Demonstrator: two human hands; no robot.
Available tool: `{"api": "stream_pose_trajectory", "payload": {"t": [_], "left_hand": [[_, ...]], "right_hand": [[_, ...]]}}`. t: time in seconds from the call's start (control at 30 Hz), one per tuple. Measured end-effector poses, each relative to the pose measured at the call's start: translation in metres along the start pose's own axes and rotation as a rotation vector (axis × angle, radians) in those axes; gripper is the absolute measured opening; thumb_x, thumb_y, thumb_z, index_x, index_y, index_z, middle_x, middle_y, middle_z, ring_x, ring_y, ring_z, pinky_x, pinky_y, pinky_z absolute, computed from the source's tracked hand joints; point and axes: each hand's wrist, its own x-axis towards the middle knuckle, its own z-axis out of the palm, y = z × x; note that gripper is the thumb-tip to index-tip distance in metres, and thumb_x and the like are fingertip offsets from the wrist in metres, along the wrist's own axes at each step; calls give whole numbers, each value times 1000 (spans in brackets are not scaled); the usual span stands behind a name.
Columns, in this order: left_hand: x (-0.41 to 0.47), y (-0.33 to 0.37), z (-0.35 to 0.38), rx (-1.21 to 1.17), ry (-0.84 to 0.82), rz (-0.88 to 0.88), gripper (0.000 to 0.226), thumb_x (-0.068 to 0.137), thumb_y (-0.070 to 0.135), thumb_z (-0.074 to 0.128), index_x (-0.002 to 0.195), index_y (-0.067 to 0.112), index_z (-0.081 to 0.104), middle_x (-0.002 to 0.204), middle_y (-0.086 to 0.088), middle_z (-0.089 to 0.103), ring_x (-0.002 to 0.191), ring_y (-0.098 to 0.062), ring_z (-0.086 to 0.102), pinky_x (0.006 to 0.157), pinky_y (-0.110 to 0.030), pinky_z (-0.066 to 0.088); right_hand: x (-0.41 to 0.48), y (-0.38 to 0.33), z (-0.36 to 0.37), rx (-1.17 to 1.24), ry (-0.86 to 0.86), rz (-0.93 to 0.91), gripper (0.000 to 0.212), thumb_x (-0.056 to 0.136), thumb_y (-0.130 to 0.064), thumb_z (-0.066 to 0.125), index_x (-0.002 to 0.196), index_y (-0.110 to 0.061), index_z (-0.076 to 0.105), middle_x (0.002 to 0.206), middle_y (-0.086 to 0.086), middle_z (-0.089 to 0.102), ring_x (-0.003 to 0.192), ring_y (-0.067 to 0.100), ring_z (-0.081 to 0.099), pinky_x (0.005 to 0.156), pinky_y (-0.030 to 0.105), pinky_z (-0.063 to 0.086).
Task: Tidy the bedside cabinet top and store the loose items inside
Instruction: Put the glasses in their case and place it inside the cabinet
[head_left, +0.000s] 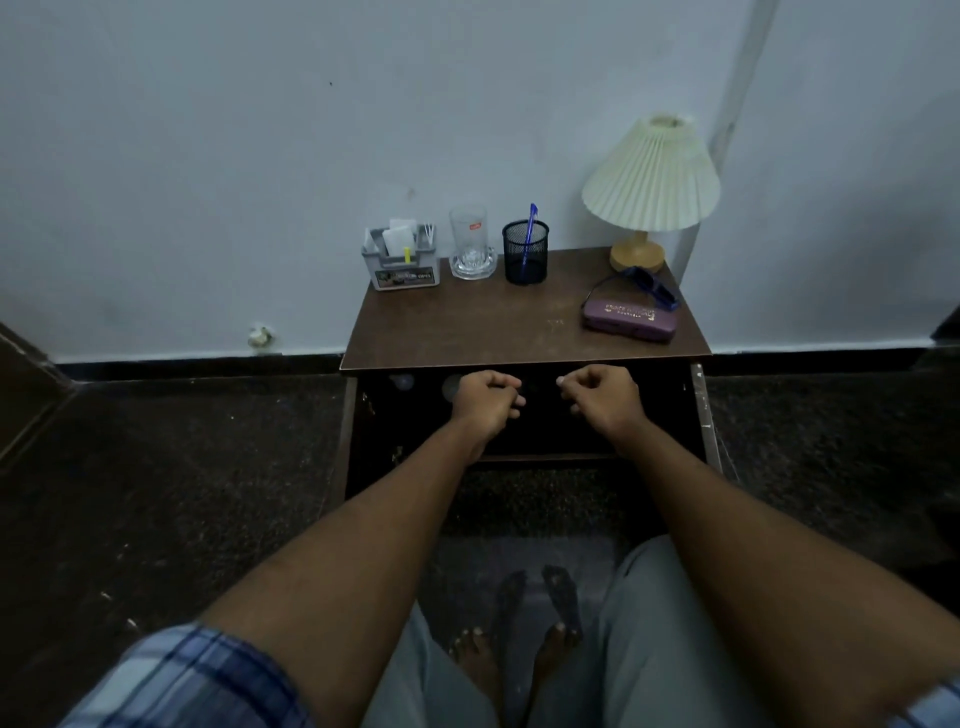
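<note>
The brown bedside cabinet top (493, 327) carries a grey organiser box (404, 267) with papers and swabs, a clear glass (470, 244), and a black mesh pen cup (525, 254) holding a blue pen (531, 223). A purple glasses case (628, 319) lies at the right with dark blue sunglasses (649, 288) behind it. My left hand (483, 400) and my right hand (602, 397) hover side by side just below the top's front edge, before the dark open cabinet interior (540, 431). Both have curled fingers with nothing visible in them.
A pleated cream lamp (652, 176) on a wooden base stands at the back right corner. Two faint round objects (402, 382) show inside the cabinet at the upper left. The cabinet stands against a pale wall on dark speckled floor. My bare feet (519, 644) are below.
</note>
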Motion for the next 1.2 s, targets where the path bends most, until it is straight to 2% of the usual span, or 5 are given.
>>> {"api": "stream_pose_trajectory", "payload": {"t": [0.47, 0.6, 0.8, 1.03, 1.2], "left_hand": [[-20, 31, 1, -87, -43, 107, 15, 103, 7, 48, 105, 10, 63, 81, -4, 68, 58, -9, 55, 47, -17, 39], [-10, 34, 12, -110, -51, 121, 15, 102, 7, 51, 102, 11, 65, 79, -3, 68, 59, -10, 57, 52, -21, 41], [11, 38, 44, -120, -91, 128, 17, 101, 7, 50, 101, 12, 66, 78, -2, 69, 58, -8, 56, 51, -20, 41], [43, 29, 73, -162, -110, 146, 21, 98, 5, 53, 89, 19, 66, 79, -2, 71, 62, -7, 59, 50, -14, 44], [74, 23, 82, -196, -30, 199, 25, 93, -3, 57, 86, 17, 70, 88, -8, 73, 79, -12, 66, 76, -21, 53]], "right_hand": [[-1, -37, -31, 12, 44, -103, 17, 90, -23, 74, 86, -6, 74, 83, 12, 76, 79, 27, 73, 82, 52, 60], [12, -43, -40, -60, 54, -149, 16, 90, -25, 73, 86, -10, 76, 83, 4, 76, 82, 23, 73, 85, 45, 60], [41, -36, -68, -170, 156, -185, 16, 89, -24, 73, 80, -11, 75, 74, -6, 70, 72, 1, 62, 76, 25, 47], [98, -13, -119, -235, 328, -86, 7, 87, -22, 73, 87, -15, 76, 89, 2, 75, 89, 20, 70, 86, 37, 58], [138, 4, -121, -263, 331, -57, 6, 87, -19, 70, 82, -21, 70, 85, -1, 69, 91, 22, 68, 76, 26, 47]]}}
